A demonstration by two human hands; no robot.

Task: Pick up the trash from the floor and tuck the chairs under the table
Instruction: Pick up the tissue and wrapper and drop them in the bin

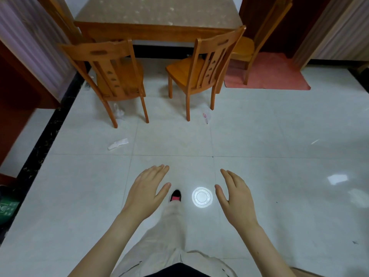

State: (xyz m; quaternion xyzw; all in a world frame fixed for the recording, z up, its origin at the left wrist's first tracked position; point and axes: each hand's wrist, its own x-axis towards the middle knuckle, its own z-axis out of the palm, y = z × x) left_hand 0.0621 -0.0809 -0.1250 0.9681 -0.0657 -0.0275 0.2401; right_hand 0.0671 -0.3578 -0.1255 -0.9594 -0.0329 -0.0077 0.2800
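Because the paper scrap [117, 144] lies far left, well apart, left hand [146, 193] and right hand [234, 198] hover empty, fingers straight.

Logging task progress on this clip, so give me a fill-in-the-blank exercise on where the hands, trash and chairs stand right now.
1. The left hand and right hand both hold ___.
2. The crumpled white paper lies on the ___.
3. Of the left chair and right chair, the clear plastic bag lies by a leg of the ___ one.
Missing words: nothing; floor; left.
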